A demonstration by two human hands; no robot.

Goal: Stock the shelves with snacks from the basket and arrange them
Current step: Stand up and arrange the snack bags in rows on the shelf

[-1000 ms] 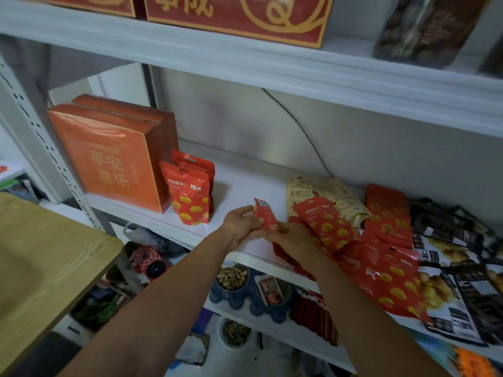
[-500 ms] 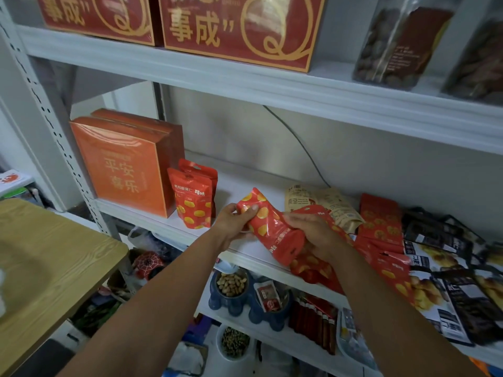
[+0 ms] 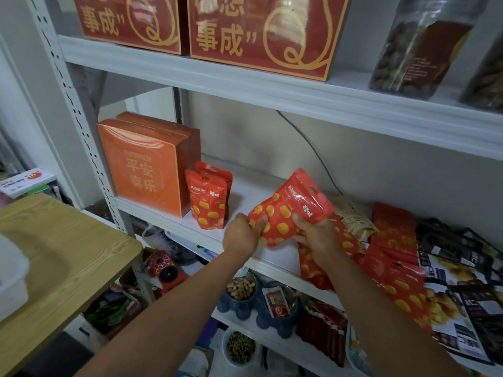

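Both hands hold one red snack pouch (image 3: pixel 292 206) with yellow spots, tilted above the front of the white middle shelf (image 3: pixel 245 191). My left hand (image 3: pixel 242 234) pinches its lower left corner. My right hand (image 3: pixel 315 235) grips its lower right side. Two matching red pouches (image 3: pixel 208 198) stand upright to the left, next to two orange gift boxes (image 3: pixel 144 164). More red pouches (image 3: pixel 392 268) lie flat in a heap to the right, partly under my right arm. No basket is in view.
Black and yellow snack bags (image 3: pixel 462 281) lie at the far right. Red gift boxes (image 3: pixel 258 31) and clear jars (image 3: pixel 416 47) fill the upper shelf. Bowls of nuts (image 3: pixel 241 288) sit on the lower shelf. A wooden table (image 3: pixel 54 254) stands at the left.
The pouch was lifted off the heap, turned face-up and raised; both hands now hold it higher and more to the left. The view tilted upward.
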